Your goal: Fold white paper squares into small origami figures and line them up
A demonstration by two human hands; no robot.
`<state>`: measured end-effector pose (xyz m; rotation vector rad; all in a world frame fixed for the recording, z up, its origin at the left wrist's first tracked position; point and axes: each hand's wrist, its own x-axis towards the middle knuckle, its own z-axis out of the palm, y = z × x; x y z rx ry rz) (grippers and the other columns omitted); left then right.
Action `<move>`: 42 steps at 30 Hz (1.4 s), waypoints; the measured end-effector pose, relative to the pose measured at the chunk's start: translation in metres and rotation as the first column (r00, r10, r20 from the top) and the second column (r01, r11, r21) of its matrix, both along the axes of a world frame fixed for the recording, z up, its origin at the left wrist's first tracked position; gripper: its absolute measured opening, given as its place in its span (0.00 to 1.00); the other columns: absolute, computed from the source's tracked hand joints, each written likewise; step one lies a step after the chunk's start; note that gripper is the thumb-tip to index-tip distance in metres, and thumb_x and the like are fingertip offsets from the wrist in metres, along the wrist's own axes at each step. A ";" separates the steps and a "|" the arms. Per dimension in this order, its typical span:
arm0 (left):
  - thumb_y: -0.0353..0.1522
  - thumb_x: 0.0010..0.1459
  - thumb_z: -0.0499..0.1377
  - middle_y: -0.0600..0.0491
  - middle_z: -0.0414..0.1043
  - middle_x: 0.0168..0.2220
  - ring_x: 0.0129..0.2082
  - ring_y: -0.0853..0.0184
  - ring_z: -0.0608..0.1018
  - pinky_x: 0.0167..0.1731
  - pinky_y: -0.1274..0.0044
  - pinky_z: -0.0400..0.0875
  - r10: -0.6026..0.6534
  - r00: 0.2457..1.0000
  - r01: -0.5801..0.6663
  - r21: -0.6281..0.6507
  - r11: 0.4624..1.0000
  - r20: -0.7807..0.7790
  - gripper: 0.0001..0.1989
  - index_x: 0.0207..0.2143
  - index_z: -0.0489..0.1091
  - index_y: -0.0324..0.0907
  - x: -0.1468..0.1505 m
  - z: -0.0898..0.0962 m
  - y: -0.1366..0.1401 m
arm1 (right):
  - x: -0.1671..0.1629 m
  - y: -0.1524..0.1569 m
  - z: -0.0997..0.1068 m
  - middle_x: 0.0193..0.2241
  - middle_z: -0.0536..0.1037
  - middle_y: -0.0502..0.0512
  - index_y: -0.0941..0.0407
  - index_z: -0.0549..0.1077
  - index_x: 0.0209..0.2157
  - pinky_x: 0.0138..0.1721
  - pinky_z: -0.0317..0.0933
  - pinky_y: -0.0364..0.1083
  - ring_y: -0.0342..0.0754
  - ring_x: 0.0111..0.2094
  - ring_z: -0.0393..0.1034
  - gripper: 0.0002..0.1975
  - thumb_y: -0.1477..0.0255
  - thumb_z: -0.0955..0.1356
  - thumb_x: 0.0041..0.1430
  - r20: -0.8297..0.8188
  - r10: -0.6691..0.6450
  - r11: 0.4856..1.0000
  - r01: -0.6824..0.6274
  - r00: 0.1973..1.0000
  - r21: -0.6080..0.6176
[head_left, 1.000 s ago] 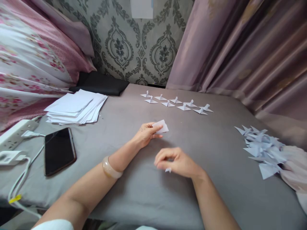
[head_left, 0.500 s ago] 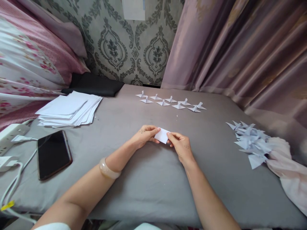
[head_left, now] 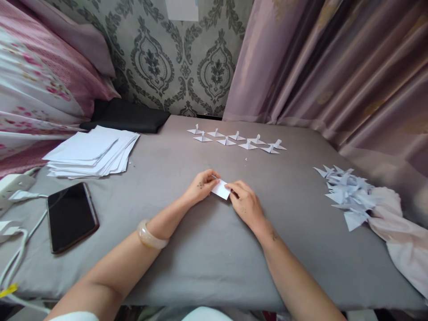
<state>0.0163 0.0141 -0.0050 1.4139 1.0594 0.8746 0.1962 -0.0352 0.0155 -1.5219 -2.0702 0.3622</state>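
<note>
A small white piece of folded paper [head_left: 221,190] is held up between my two hands over the middle of the grey cloth. My left hand [head_left: 202,185] pinches its left edge, thumb on the near face. On the other side, my right hand [head_left: 246,201] has its fingers closed at the paper's right edge, with the back of the hand turned toward me. Beyond the hands, several folded paper figures [head_left: 248,145] stand in two rows, wings spread. A heap of similar folded paper figures [head_left: 351,191] lies at the right.
On the left lies a stack of white paper sheets [head_left: 83,149], with a black folded item [head_left: 127,117] behind it. A phone [head_left: 72,217] sits nearer me, beside a power strip [head_left: 13,189] and white cables [head_left: 23,249]. Pinkish cloth [head_left: 397,232] borders the right side.
The paper has tilted and shifted slightly left between my hands. My right hand has turned so that more of its back shows. The view has moved a little.
</note>
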 end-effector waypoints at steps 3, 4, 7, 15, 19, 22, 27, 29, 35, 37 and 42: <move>0.32 0.59 0.52 0.53 0.72 0.30 0.23 0.73 0.68 0.23 0.81 0.63 -0.005 0.991 0.019 0.099 0.995 -0.132 0.10 0.42 0.67 0.39 0.002 0.001 0.000 | 0.000 -0.002 0.001 0.36 0.72 0.53 0.50 0.75 0.41 0.29 0.54 0.43 0.47 0.38 0.68 0.13 0.75 0.62 0.62 0.195 0.000 0.999 -0.008 0.981 0.040; 0.30 0.59 0.52 0.52 0.72 0.31 0.25 0.72 0.70 0.25 0.80 0.65 0.001 0.983 0.027 0.147 0.989 -0.183 0.10 0.42 0.67 0.39 0.002 0.002 0.000 | 0.000 -0.002 0.001 0.35 0.72 0.53 0.50 0.75 0.41 0.28 0.53 0.43 0.47 0.37 0.67 0.13 0.75 0.61 0.62 0.243 0.007 0.999 -0.019 0.970 0.045; 0.28 0.58 0.53 0.49 0.71 0.38 0.33 0.68 0.72 0.35 0.75 0.68 0.085 0.933 0.043 0.342 0.939 -0.350 0.11 0.43 0.68 0.40 0.003 0.005 -0.004 | -0.001 -0.003 0.000 0.34 0.71 0.54 0.50 0.75 0.41 0.28 0.52 0.43 0.46 0.36 0.67 0.13 0.74 0.61 0.64 0.334 0.006 0.997 -0.030 0.943 0.067; 0.40 0.59 0.59 0.47 0.70 0.40 0.39 0.62 0.72 0.39 0.71 0.70 0.073 0.777 0.302 0.471 0.829 -0.625 0.12 0.39 0.72 0.41 -0.010 0.017 -0.032 | 0.002 -0.006 0.007 0.37 0.71 0.56 0.52 0.74 0.43 0.30 0.57 0.45 0.48 0.38 0.68 0.12 0.72 0.61 0.64 0.362 0.070 0.997 -0.079 0.930 0.010; 0.39 0.60 0.58 0.47 0.72 0.42 0.40 0.62 0.72 0.39 0.72 0.71 0.128 0.743 0.310 0.508 0.804 -0.656 0.12 0.40 0.72 0.40 -0.016 0.013 -0.041 | 0.010 -0.008 0.004 0.39 0.72 0.55 0.51 0.73 0.45 0.31 0.59 0.44 0.47 0.38 0.69 0.11 0.67 0.63 0.63 0.245 0.061 0.997 -0.050 0.968 -0.052; 0.35 0.64 0.52 0.48 0.72 0.41 0.40 0.64 0.72 0.38 0.73 0.71 0.166 0.723 0.315 0.534 0.785 -0.670 0.11 0.38 0.72 0.40 -0.016 0.010 -0.042 | 0.012 -0.009 0.000 0.39 0.73 0.54 0.50 0.73 0.44 0.31 0.60 0.44 0.47 0.37 0.70 0.12 0.64 0.64 0.63 0.176 0.017 0.996 -0.002 0.984 -0.086; 0.35 0.66 0.50 0.48 0.73 0.40 0.38 0.65 0.73 0.37 0.74 0.71 0.212 0.726 0.317 0.592 0.741 -0.654 0.13 0.37 0.72 0.40 -0.015 0.011 -0.042 | 0.013 -0.007 -0.002 0.40 0.73 0.53 0.50 0.69 0.50 0.36 0.63 0.44 0.47 0.39 0.70 0.16 0.65 0.66 0.60 0.072 -0.006 0.992 0.015 0.997 -0.125; 0.35 0.66 0.50 0.48 0.73 0.39 0.38 0.65 0.73 0.37 0.74 0.71 0.224 0.727 0.314 0.605 0.731 -0.649 0.13 0.37 0.72 0.40 -0.014 0.012 -0.043 | 0.013 -0.006 -0.002 0.40 0.74 0.52 0.49 0.69 0.50 0.35 0.63 0.44 0.47 0.39 0.70 0.16 0.66 0.66 0.60 0.063 0.013 0.991 -0.005 0.998 -0.133; 0.35 0.65 0.52 0.48 0.73 0.39 0.37 0.65 0.72 0.36 0.74 0.71 0.215 0.719 0.310 0.582 0.752 -0.661 0.11 0.38 0.72 0.39 -0.014 0.012 -0.043 | 0.012 -0.003 -0.002 0.37 0.74 0.51 0.50 0.75 0.42 0.33 0.61 0.43 0.45 0.35 0.70 0.10 0.65 0.64 0.62 0.051 -0.004 0.988 0.012 0.999 -0.151; 0.37 0.64 0.53 0.48 0.73 0.39 0.37 0.64 0.72 0.36 0.74 0.71 0.211 0.725 0.274 0.556 0.785 -0.655 0.11 0.37 0.72 0.40 -0.014 0.010 -0.042 | 0.011 -0.002 -0.002 0.37 0.74 0.51 0.50 0.75 0.41 0.34 0.61 0.43 0.44 0.35 0.71 0.11 0.65 0.63 0.63 0.023 -0.015 0.986 0.019 1.000 -0.164; 0.36 0.65 0.51 0.49 0.72 0.38 0.38 0.65 0.73 0.38 0.73 0.70 0.222 0.776 0.130 0.496 0.859 -0.590 0.12 0.35 0.73 0.42 -0.013 0.006 -0.039 | 0.012 0.003 -0.004 0.36 0.75 0.51 0.49 0.77 0.38 0.33 0.61 0.43 0.45 0.34 0.71 0.11 0.63 0.63 0.63 -0.040 -0.063 0.974 0.052 0.997 -0.222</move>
